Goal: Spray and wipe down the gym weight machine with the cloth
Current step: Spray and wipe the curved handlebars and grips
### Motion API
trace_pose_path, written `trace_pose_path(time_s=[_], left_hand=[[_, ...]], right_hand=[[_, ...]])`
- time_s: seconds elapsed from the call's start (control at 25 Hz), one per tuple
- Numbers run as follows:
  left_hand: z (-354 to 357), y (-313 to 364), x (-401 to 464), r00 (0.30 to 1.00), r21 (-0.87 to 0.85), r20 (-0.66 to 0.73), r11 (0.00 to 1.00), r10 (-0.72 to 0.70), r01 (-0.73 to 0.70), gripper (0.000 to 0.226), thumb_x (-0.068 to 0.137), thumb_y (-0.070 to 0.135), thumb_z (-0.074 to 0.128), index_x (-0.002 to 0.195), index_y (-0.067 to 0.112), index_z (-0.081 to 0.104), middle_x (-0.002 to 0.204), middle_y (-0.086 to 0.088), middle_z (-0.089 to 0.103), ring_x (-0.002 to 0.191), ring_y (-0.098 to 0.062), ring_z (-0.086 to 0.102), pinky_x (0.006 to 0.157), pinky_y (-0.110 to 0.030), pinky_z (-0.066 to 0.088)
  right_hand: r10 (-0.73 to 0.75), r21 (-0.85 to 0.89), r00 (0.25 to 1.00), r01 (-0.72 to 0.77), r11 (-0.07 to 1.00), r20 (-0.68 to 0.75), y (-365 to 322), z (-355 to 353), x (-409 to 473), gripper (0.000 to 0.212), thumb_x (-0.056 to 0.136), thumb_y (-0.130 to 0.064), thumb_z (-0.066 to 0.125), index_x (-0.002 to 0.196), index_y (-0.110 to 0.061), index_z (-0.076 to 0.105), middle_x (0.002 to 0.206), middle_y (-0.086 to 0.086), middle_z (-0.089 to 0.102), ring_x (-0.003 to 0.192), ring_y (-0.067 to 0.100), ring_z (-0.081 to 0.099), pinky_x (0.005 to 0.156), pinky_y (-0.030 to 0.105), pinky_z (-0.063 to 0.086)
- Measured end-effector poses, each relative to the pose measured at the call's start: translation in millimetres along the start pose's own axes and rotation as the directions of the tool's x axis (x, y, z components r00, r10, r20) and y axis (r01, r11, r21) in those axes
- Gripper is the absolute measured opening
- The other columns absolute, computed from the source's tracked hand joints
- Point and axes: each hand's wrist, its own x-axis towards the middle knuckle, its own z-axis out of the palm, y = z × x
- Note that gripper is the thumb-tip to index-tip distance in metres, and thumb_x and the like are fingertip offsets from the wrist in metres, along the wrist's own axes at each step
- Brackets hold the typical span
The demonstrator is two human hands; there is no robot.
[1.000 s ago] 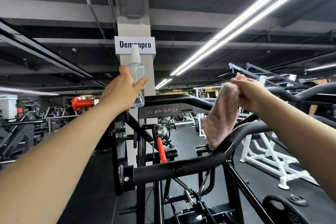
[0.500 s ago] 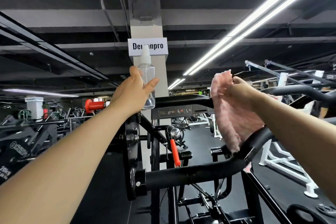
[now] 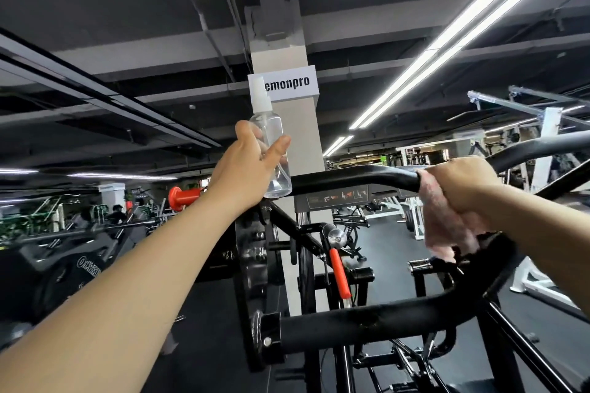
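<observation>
Two hands, one bottle, one cloth: your left hand (image 3: pixel 247 166) grips the clear spray bottle (image 3: pixel 273 150) upright, nozzle up, in front of the pillar (image 3: pixel 297 143) with its white sign (image 3: pixel 289 83), while your right hand (image 3: pixel 459 185) clamps the pink cloth (image 3: pixel 442 223) around the machine's upper black bar (image 3: pixel 351 177) — the loose end hangs down toward the lower padded bar (image 3: pixel 367 322). Between the two bars an orange-handled lever (image 3: pixel 338 274) stands among the frame tubes. Other gym machines crowd the floor left and right.
</observation>
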Motion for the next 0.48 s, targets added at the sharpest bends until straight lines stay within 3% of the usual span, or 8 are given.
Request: trace_pose_path(time_s=[0.16, 0.28, 0.48], left_hand=[[-0.2, 2.1, 1.2, 1.0, -0.011, -0.013, 1.0, -0.021, 0.02, 0.032, 0.096, 0.044, 0.036, 0.103, 0.014, 0.029, 0.079, 0.025, 0.045, 0.077, -0.004, 0.047, 0.071, -0.026, 0.035], [-0.7, 3.1, 2.5, 0.999, -0.048, -0.023, 0.998, -0.039, 0.038, 0.032, 0.096, 0.045, 0.037, 0.103, 0.015, 0.028, 0.076, 0.019, 0.05, 0.075, -0.003, 0.049, 0.065, -0.026, 0.038], [1.9, 3.1, 3.3, 0.999, -0.022, -0.014, 0.999, -0.034, 0.034, 0.033, 0.095, 0.045, 0.037, 0.104, 0.015, 0.027, 0.077, 0.017, 0.051, 0.082, -0.01, 0.05, 0.075, -0.028, 0.035]], right_hand=[[-0.029, 0.071, 0.99, 0.019, 0.997, 0.136, 0.1, -7.0, -0.1, 0.009, 0.088, -0.037, 0.055, 0.094, -0.03, 0.052, 0.071, -0.012, 0.052, 0.073, 0.017, 0.054, 0.063, 0.024, 0.039], [-0.07, 0.253, 0.98, 0.02, 0.967, 0.188, -2.7, -7.6, 4.1, 0.007, 0.093, -0.035, 0.048, 0.097, -0.03, 0.049, 0.087, -0.007, 0.061, 0.087, 0.023, 0.061, 0.073, 0.028, 0.044], [-0.132, 0.436, 0.99, 0.101, 0.894, 0.041, -17.9, 3.0, 11.9, 0.027, 0.096, -0.03, 0.045, 0.117, -0.016, 0.056, 0.117, 0.005, 0.062, 0.107, 0.028, 0.06, 0.078, 0.032, 0.043]])
